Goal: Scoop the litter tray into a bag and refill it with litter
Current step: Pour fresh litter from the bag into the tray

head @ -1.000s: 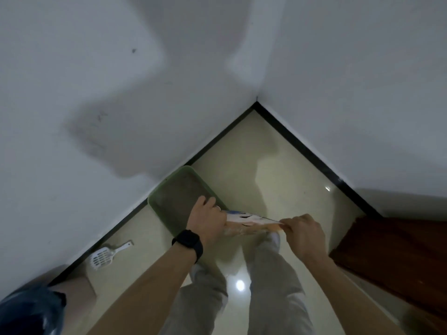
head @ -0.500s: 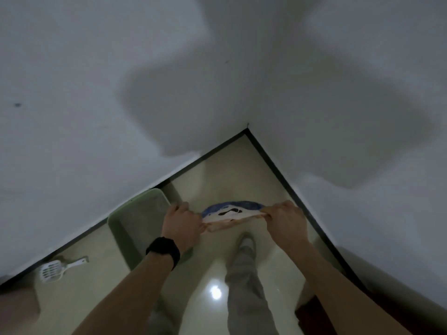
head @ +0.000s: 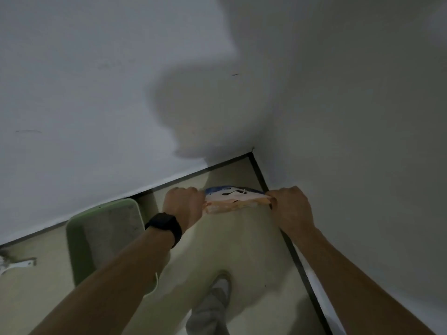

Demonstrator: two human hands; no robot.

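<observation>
**Two hands grip a bag over a corner floor**

Two pale walls (head: 96,93) meet in a corner at upper right, each edged at its foot by a dark skirting strip (head: 297,262). Between them lies a wedge of cream floor (head: 254,250). A green tray (head: 79,250) with grey litter inside sits on the floor at left, its far end close to the left wall. Bare floor runs from the tray's right rim to the right-hand skirting.

Above that open floor, the left hand (head: 183,206) and right hand (head: 290,209) are each clenched on one end of a bag (head: 232,200), orange, white and blue, pulled taut between them.

A grey shoe (head: 217,293) stands on the floor below. A black watch (head: 165,224) is on the left wrist. A white scoop (head: 17,264) lies at the far left edge, apart from the tray.
</observation>
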